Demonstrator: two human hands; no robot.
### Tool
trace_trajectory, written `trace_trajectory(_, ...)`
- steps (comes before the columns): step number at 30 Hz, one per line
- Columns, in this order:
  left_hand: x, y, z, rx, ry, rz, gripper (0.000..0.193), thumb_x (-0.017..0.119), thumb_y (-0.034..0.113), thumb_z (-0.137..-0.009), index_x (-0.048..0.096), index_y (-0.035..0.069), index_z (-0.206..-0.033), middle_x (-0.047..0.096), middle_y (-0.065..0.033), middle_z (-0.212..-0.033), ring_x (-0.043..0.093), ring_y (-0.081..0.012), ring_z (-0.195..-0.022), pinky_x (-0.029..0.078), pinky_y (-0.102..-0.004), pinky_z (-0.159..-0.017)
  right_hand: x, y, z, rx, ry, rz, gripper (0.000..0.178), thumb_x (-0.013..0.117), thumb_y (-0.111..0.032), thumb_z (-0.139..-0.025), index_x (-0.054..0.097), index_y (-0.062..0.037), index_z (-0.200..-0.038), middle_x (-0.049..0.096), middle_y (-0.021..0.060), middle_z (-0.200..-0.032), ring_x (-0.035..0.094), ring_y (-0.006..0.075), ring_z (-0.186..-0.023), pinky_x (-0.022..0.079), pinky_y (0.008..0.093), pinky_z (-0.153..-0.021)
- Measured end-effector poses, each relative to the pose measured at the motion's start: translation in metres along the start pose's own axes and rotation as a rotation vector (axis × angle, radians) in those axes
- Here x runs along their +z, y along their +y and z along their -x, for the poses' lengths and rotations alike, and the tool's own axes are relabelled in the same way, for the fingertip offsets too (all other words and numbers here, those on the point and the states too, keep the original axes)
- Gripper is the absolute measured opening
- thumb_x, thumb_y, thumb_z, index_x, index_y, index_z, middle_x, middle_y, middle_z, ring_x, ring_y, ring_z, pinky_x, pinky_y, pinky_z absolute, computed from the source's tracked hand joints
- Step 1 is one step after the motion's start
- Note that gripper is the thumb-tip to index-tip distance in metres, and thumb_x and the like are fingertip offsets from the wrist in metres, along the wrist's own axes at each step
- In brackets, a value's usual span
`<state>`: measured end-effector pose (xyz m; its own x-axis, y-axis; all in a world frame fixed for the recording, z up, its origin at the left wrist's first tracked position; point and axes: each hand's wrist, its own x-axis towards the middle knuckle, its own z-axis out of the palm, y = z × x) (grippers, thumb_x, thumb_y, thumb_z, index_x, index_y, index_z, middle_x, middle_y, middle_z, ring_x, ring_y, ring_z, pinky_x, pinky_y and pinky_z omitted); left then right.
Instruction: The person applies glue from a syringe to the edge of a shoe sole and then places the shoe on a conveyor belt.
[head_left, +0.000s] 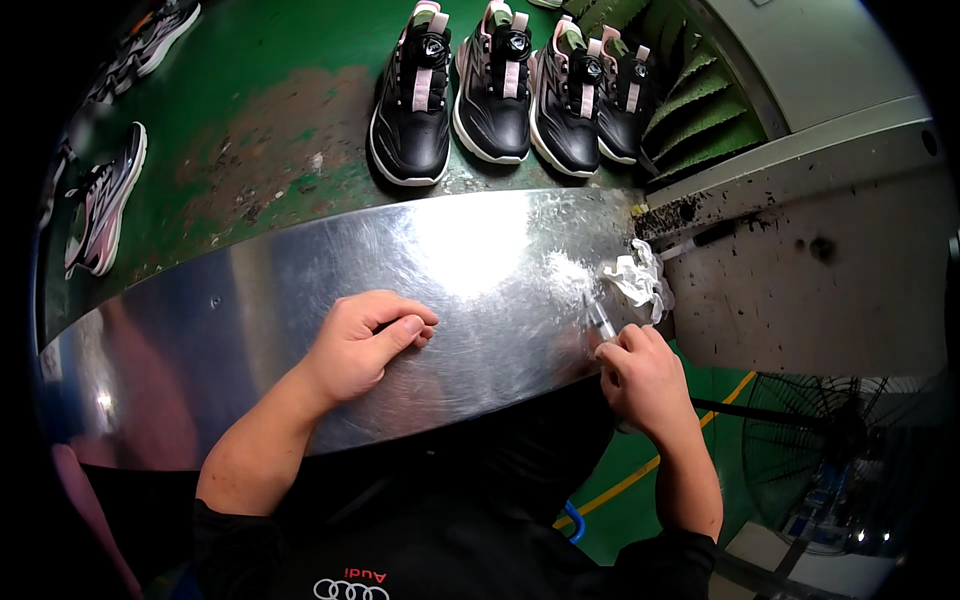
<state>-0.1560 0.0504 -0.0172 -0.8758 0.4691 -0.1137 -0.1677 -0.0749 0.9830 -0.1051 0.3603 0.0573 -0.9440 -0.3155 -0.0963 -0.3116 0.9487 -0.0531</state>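
My right hand point(648, 380) is closed around a slim clear syringe point(600, 317) at the right end of a shiny metal work surface point(480, 340). The syringe's tip points away from me, toward a whitish, scuffed patch on the metal; its rear end is hidden in my fist. Just beyond it lies a crumpled white tissue point(640, 280). My left hand point(365, 345) rests over the middle of the metal, fingers curled in and thumb against them, with nothing visible in it.
Several black sneakers with pink tabs and white soles, one of them a black shoe point(412, 110), line the far green surface point(280, 90). More shoes point(110, 205) stand at the left. A grey machine housing point(810, 270) borders the right, with a fan point(830, 430) below it.
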Motion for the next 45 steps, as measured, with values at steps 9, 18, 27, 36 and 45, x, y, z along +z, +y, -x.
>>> trace_trajectory(9, 0.009, 0.005, -0.007, 0.141, -0.027, -0.29, 0.014, 0.054, 0.004, -0.086, 0.065, -0.002, -0.093, 0.064, -0.009, -0.087, 0.061, -0.0147, -0.079, 0.049, -0.0257, -0.072, 0.009, 0.012, -0.008, 0.092, -0.02, -0.575, 0.018, 0.068, -0.004, -0.071, 0.062, -0.0025, -0.088, 0.06, 0.0079, -0.082, 0.061, 0.0163, -0.068, 0.047, 0.0252, -0.059)
trace_trajectory(18, -0.005, -0.001, 0.001, -0.033, 0.057, 0.115, 0.018, 0.051, 0.012, -0.092, 0.062, -0.001, -0.098, 0.063, -0.0082, -0.091, 0.059, -0.0135, -0.08, 0.049, -0.0262, -0.072, 0.011, 0.015, 0.002, 0.219, -0.14, -1.015, 0.016, 0.064, -0.011, -0.076, 0.063, 0.0012, -0.087, 0.061, 0.0035, -0.074, 0.053, 0.0091, -0.061, 0.042, 0.0223, -0.058)
trace_trajectory(27, -0.198, 0.049, 0.086, 0.321, 0.837, 0.19, 0.016, 0.055, 0.008, -0.087, 0.044, 0.001, -0.096, 0.056, -0.012, -0.087, 0.063, -0.0242, -0.083, 0.053, -0.0325, -0.073, 0.042, -0.034, 0.0, -0.016, -0.089, -1.468, 0.041, 0.073, -0.02, -0.069, 0.06, 0.0011, -0.102, 0.057, 0.0094, -0.096, 0.054, 0.0165, -0.085, 0.041, 0.0259, -0.078)
trace_trajectory(36, -0.359, 0.017, 0.117, 0.174, 1.191, -0.279, 0.045, 0.068, 0.005, -0.078, 0.047, -0.001, -0.118, 0.058, -0.0072, -0.11, 0.053, -0.015, -0.096, 0.041, -0.0281, -0.086, 0.088, -0.068, -0.041, -0.239, 0.396, -0.981, 0.058, 0.079, -0.014, -0.063, 0.051, -0.0016, -0.112, 0.057, 0.0155, -0.094, 0.057, 0.0326, -0.083, 0.047, 0.0373, -0.073)
trace_trajectory(45, -0.338, 0.028, 0.064, 0.293, 1.16, -0.35, 0.066, 0.065, -0.004, -0.076, 0.037, 0.008, -0.135, 0.055, -0.0098, -0.121, 0.054, -0.0203, -0.106, 0.043, -0.0306, -0.091, 0.076, -0.069, -0.05, -0.343, 0.45, -0.77, 0.054, 0.078, -0.022, -0.066, 0.054, -0.0064, -0.113, 0.057, 0.0125, -0.094, 0.057, 0.0293, -0.081, 0.048, 0.0362, -0.07)
